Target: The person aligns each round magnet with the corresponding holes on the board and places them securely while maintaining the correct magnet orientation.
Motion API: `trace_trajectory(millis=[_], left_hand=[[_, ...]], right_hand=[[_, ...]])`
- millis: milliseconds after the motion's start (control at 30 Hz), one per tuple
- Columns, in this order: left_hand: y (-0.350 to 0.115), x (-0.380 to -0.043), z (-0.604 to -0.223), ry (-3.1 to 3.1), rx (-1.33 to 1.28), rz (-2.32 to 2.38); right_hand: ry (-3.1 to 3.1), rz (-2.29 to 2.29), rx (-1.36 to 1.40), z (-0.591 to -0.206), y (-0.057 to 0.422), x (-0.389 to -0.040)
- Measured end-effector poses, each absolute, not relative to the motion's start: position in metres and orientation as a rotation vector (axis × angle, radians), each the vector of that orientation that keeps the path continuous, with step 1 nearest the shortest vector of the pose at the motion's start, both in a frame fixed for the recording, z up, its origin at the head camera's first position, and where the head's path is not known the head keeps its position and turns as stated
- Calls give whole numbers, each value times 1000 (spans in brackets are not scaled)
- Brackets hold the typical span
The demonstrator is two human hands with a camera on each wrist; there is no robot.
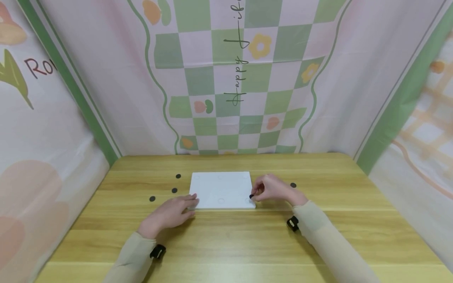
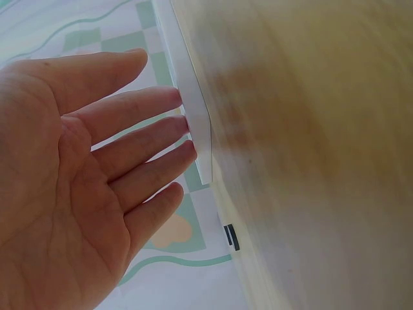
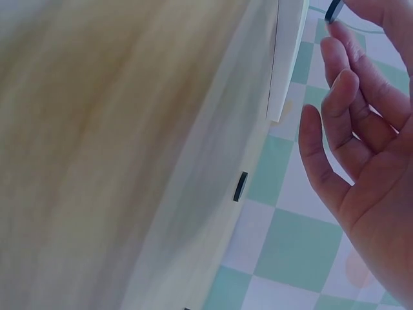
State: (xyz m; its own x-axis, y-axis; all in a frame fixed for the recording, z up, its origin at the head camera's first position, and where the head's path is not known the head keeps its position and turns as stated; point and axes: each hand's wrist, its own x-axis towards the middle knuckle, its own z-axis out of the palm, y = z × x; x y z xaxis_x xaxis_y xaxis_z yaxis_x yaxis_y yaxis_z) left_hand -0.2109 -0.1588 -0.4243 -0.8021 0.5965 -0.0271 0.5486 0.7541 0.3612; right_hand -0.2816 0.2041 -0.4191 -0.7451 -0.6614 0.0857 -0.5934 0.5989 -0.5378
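A flat white board (image 1: pixel 223 190) with faint round marks lies on the wooden table. My left hand (image 1: pixel 173 212) rests at the board's left edge. In the left wrist view, the fingers of the left hand (image 2: pixel 103 155) are extended, and some fingertips touch the white board's edge (image 2: pixel 190 103). Over the board's near right corner, my right hand (image 1: pixel 274 188) pinches a small black disc (image 1: pixel 251 196) between thumb and finger. The right wrist view shows this pinched disc (image 3: pixel 333 10) at the top, with the other fingers of the right hand (image 3: pixel 368 142) loosely bent.
Left of the board lie three loose black discs, one nearest the left edge (image 1: pixel 152 199), one nearer the board (image 1: pixel 174 190) and one farther back (image 1: pixel 178 176). Another disc (image 1: pixel 293 185) lies beyond the right hand. A patterned curtain (image 1: pixel 226 78) hangs behind the table (image 1: pixel 226 243).
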Motion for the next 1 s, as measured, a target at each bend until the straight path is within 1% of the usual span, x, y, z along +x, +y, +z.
trace_trajectory(millis=[1000], left_hand=[[-159, -212, -425, 2808, 911, 525]], right_hand=[[2660, -820, -1074, -423, 195, -288]])
